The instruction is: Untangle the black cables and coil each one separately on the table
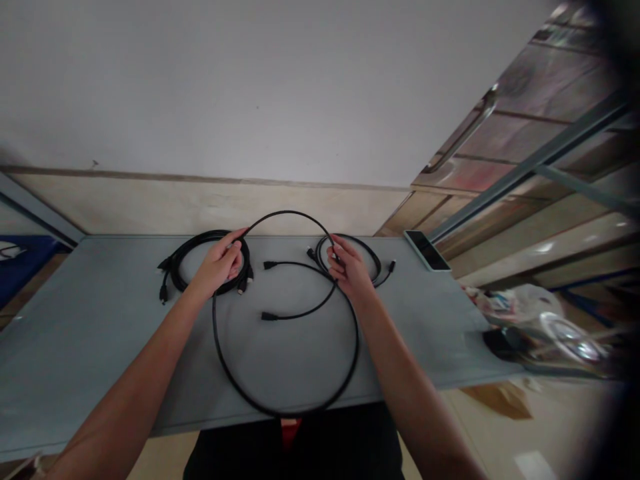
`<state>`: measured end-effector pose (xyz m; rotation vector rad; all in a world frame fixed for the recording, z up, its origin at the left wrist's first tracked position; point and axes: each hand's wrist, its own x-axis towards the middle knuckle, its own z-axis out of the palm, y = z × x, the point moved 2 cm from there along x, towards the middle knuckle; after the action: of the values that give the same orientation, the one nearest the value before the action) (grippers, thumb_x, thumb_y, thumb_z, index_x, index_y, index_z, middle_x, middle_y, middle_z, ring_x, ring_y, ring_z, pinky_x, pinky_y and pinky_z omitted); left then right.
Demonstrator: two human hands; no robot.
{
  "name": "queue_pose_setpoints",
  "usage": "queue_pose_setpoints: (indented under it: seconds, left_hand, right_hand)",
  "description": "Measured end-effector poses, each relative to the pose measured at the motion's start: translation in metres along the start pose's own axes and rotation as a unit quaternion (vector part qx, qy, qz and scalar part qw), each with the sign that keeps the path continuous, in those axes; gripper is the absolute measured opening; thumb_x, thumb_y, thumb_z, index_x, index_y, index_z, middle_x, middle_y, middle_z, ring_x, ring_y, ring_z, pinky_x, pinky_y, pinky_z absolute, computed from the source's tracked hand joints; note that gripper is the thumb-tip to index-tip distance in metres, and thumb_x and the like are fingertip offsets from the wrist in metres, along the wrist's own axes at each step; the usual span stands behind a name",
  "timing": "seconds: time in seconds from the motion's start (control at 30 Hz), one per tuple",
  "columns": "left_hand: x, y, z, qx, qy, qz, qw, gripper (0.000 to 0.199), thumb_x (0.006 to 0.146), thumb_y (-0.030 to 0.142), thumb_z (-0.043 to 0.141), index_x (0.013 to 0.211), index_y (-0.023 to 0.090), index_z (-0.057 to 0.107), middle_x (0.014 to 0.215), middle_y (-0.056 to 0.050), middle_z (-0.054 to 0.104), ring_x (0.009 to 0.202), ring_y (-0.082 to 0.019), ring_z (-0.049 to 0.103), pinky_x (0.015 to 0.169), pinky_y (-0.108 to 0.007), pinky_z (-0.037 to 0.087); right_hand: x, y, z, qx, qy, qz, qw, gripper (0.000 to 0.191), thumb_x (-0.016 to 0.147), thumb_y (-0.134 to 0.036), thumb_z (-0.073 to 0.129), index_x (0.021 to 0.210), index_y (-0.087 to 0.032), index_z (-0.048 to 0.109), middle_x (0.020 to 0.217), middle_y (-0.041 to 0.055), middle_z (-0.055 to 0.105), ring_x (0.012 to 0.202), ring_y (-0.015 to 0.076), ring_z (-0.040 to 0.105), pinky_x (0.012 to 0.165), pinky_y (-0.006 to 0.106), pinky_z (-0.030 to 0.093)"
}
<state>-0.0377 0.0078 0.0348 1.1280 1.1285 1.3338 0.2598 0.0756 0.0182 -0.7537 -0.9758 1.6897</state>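
A black cable [357, 340] forms one wide loop between my hands, its lower part hanging down to the table's front edge. My left hand [220, 263] is closed around the loop's left side, over a coil of black cable [175, 270] that lies on the table. On the right, my right hand [350, 267] pinches the loop in front of a smaller coil of black cable [374, 252]. Two cable ends with black connectors, an upper connector [270, 265] and a lower connector [269, 316], point left inside the loop, their cables running toward my right hand.
The grey table [100, 340] stands against a pale wall [250, 100]. A phone [427, 251] lies near its back right corner. At the right are a metal frame [505, 180] and a blurred fan-like object [570, 337]. A blue surface [30, 267] shows at the left.
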Motion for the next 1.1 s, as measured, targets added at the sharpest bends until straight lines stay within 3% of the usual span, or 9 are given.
queue_pose_setpoints:
  seconds: [0.17, 0.27, 0.37, 0.57, 0.7, 0.83, 0.97, 1.1]
  left_hand:
    - [0.004, 0.002, -0.011, -0.03, 0.114, 0.057, 0.991, 0.04, 0.089, 0.038, 0.06, 0.126, 0.023, 0.059, 0.049, 0.01, 0.034, 0.036, -0.007, 0.029, 0.038, -0.02, 0.029]
    - [0.006, 0.009, -0.029, -0.005, 0.2, 0.095, 0.975, 0.03, 0.09, 0.038, 0.058, 0.113, 0.021, 0.064, 0.049, 0.009, 0.035, 0.037, -0.007, 0.029, 0.039, -0.02, 0.027]
    - [0.006, 0.014, -0.05, 0.024, 0.276, 0.124, 0.953, 0.024, 0.092, 0.038, 0.055, 0.105, 0.02, 0.064, 0.048, 0.009, 0.036, 0.038, -0.006, 0.029, 0.04, -0.02, 0.027]
    - [0.003, 0.018, -0.084, 0.034, 0.329, 0.135, 0.934, 0.022, 0.099, 0.032, 0.045, 0.105, 0.018, 0.06, 0.05, 0.009, 0.037, 0.042, -0.004, 0.032, 0.045, -0.022, 0.026]
    - [0.002, 0.019, -0.095, 0.019, 0.345, 0.13, 0.929, 0.02, 0.102, 0.027, 0.04, 0.104, 0.018, 0.058, 0.048, 0.008, 0.038, 0.043, -0.003, 0.033, 0.048, -0.024, 0.024]
    - [0.004, 0.019, -0.097, -0.03, 0.306, 0.114, 0.945, 0.013, 0.099, 0.028, 0.046, 0.101, 0.019, 0.056, 0.046, 0.009, 0.032, 0.04, -0.003, 0.029, 0.047, -0.023, 0.022]
    - [0.007, 0.021, -0.09, -0.088, 0.168, 0.055, 0.98, 0.012, 0.086, 0.026, 0.061, 0.097, 0.021, 0.059, 0.044, 0.01, 0.032, 0.036, -0.004, 0.024, 0.043, -0.021, 0.024]
    - [0.004, 0.023, -0.082, -0.126, 0.068, -0.017, 0.99, 0.012, 0.078, 0.023, 0.065, 0.089, 0.023, 0.059, 0.045, 0.009, 0.038, 0.033, -0.004, 0.023, 0.038, -0.019, 0.024]
  right_hand:
    - [-0.002, 0.004, 0.002, -0.064, -0.031, 0.047, 0.996, 0.039, 0.079, -0.031, 0.072, 0.116, -0.022, 0.064, 0.067, -0.0046, 0.052, 0.042, 0.0026, 0.025, 0.034, 0.014, 0.015]
    - [-0.004, -0.007, -0.007, -0.099, -0.057, 0.066, 0.991, 0.046, 0.079, -0.03, 0.073, 0.123, -0.022, 0.064, 0.063, -0.0062, 0.046, 0.042, 0.0027, 0.023, 0.036, 0.016, 0.015]
    - [-0.005, -0.022, -0.021, -0.128, -0.041, 0.041, 0.99, 0.039, 0.078, -0.03, 0.074, 0.115, -0.017, 0.07, 0.06, -0.0065, 0.04, 0.044, 0.0024, 0.02, 0.038, 0.018, 0.013]
    - [-0.01, -0.045, -0.044, -0.153, -0.007, 0.005, 0.988, 0.032, 0.074, -0.026, 0.075, 0.103, -0.013, 0.075, 0.055, -0.0074, 0.03, 0.045, 0.0039, 0.019, 0.038, 0.019, 0.011]
    - [-0.013, -0.056, -0.061, -0.173, 0.016, -0.018, 0.985, 0.031, 0.072, -0.025, 0.075, 0.101, -0.013, 0.074, 0.056, -0.0052, 0.038, 0.044, 0.0041, 0.022, 0.038, 0.02, 0.012]
    - [-0.011, -0.059, -0.081, -0.206, 0.052, -0.051, 0.976, 0.025, 0.07, -0.024, 0.078, 0.093, -0.016, 0.072, 0.065, -0.0004, 0.054, 0.044, 0.0046, 0.034, 0.038, 0.02, 0.021]
    - [-0.01, -0.059, -0.094, -0.203, 0.075, -0.061, 0.974, 0.021, 0.071, -0.025, 0.078, 0.09, -0.017, 0.071, 0.064, -0.0003, 0.056, 0.041, 0.0039, 0.034, 0.036, 0.019, 0.019]
    - [-0.014, -0.058, -0.094, -0.199, 0.045, -0.004, 0.979, 0.022, 0.07, -0.026, 0.079, 0.087, -0.016, 0.07, 0.063, -0.0002, 0.056, 0.039, 0.0021, 0.03, 0.035, 0.017, 0.016]
